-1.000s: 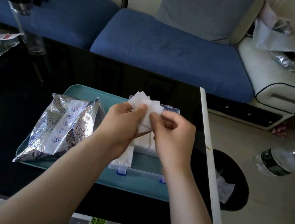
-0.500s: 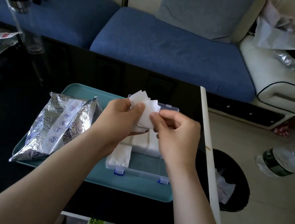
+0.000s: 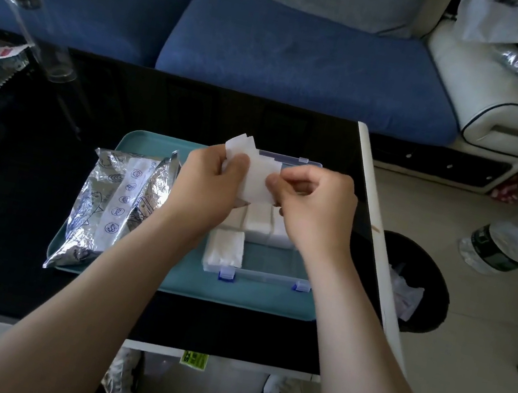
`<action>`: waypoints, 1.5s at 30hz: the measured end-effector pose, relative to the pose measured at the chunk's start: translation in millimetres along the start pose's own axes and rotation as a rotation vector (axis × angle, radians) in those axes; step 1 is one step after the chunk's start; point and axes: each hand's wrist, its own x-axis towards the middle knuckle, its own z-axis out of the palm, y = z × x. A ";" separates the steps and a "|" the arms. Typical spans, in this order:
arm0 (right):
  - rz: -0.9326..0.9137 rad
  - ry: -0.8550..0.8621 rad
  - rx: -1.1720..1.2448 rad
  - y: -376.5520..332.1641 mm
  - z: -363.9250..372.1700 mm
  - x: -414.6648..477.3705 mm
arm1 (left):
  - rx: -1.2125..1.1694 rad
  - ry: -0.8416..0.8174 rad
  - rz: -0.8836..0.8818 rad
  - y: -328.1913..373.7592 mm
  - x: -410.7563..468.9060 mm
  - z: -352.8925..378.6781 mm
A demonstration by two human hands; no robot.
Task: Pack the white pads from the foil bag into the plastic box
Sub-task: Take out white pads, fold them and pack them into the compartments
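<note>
The packing looks partly done. Both hands grasp a small fanned sheaf of white pads (image 3: 255,180): the left hand (image 3: 207,187) pinches its left edge and the right hand (image 3: 313,206) pinches its right edge between curled fingertips. They hold it just above the far end of the clear plastic box (image 3: 271,277).

Directly below the hands a row of packed pads (image 3: 258,220) fills the box's middle, and another stack sits below the left wrist. The part of the box under the right wrist shows only the teal beneath, so I judge there is room left. The foil bag (image 3: 118,202) lies to the left of the left hand. It looks bulky, so it probably has more pads to give.

Box and bag rest on a teal tray (image 3: 139,277) on a glossy black worktop (image 3: 4,220). A clear tumbler (image 3: 29,17) stands far to the left. Beyond the hands is a blue sofa (image 3: 309,59). Right of the right hand, on the floor, are a black waste bin (image 3: 433,258) and a water bottle (image 3: 501,249).
</note>
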 end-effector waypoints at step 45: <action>0.184 -0.073 0.214 -5.3 -6.1 5.7 | -0.130 -0.137 -0.195 -5.7 3.9 -10.0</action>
